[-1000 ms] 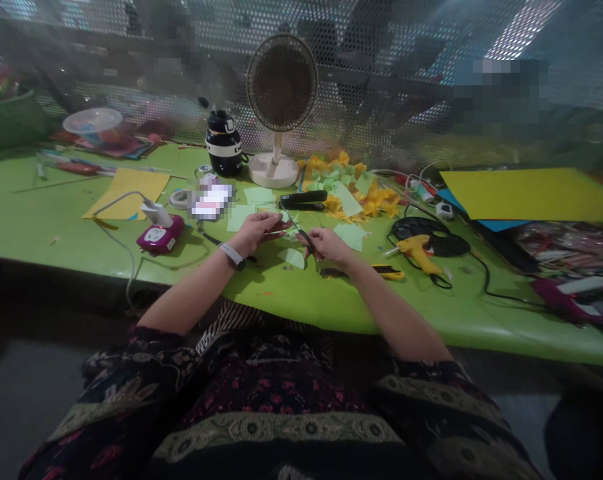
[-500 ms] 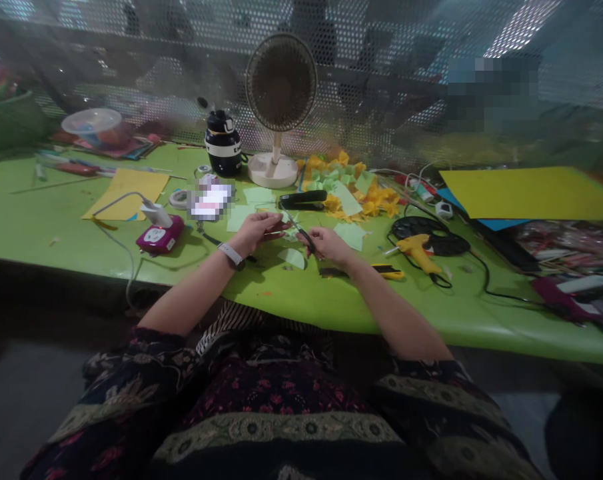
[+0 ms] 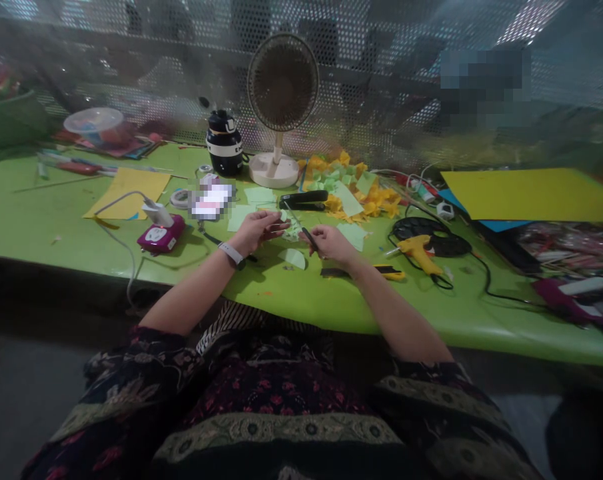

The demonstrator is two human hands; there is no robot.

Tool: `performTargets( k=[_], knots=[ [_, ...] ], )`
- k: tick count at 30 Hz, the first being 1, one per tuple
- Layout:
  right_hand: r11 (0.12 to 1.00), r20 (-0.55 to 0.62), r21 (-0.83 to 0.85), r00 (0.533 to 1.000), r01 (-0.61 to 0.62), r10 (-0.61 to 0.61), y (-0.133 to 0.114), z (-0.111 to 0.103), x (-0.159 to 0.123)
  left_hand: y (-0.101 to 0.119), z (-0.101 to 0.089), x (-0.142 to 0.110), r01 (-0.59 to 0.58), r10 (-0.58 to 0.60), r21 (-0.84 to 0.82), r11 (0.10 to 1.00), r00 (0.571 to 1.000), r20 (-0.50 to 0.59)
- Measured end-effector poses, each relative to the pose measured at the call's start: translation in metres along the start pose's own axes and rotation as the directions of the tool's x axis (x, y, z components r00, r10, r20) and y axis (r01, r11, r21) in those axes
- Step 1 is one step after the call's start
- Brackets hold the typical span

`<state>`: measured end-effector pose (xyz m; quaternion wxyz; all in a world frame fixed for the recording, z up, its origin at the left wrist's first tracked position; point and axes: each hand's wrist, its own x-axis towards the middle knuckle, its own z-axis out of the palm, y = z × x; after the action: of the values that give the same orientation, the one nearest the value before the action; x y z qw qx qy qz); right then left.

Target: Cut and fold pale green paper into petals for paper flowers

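Note:
My right hand (image 3: pixel 328 244) is closed around the dark handles of a pair of scissors (image 3: pixel 308 236), whose blades point up and left toward my other hand. A small piece of light green paper (image 3: pixel 284 216) is pinched at the fingertips of my left hand (image 3: pixel 259 231), which wears a watch on its wrist. Below the hands a cut piece of green paper (image 3: pixel 295 259) lies flat on the table. Small green scraps (image 3: pixel 294 230) are scattered between the hands. Just beyond them rests a black stapler (image 3: pixel 304 199).
A pile of orange and green paper pieces (image 3: pixel 351 190) lies behind the stapler, near a fan (image 3: pixel 283 83) and a dark jug (image 3: pixel 224 143). On the right are a yellow glue gun (image 3: pixel 421 252) and a cutter (image 3: pixel 388 272). A purple power socket (image 3: pixel 162 235) sits left.
The scissors have drawn slightly back from the paper, and their blades now stand a little apart from my left fingertips. My left hand keeps nearly the same place.

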<state>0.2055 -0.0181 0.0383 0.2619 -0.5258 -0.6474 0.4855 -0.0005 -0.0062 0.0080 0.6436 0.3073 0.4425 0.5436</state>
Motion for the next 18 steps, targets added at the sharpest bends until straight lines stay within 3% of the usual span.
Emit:
performTargets(
  k=[3,6,11,18],
  knots=[
    [0.999,-0.058,-0.046,0.998,0.01,-0.012,0.003,-0.006,0.004,0.0,-0.002,0.003,-0.005,0.005,-0.012,1.0,1.0,0.008],
    [0.978,-0.119,-0.207,0.993,0.001,-0.027,0.009,-0.013,0.008,0.0,-0.002,0.006,-0.005,0.006,-0.043,0.999,1.0,0.019],
    [0.833,-0.182,-0.553,0.976,0.0,-0.121,0.018,-0.019,0.015,0.0,-0.001,0.008,-0.023,0.023,-0.084,0.996,1.0,-0.004],
    [0.742,-0.223,-0.666,0.969,-0.07,-0.109,0.018,-0.023,0.017,0.0,0.0,0.005,-0.06,0.071,-0.107,0.992,0.993,0.098]
  ],
)
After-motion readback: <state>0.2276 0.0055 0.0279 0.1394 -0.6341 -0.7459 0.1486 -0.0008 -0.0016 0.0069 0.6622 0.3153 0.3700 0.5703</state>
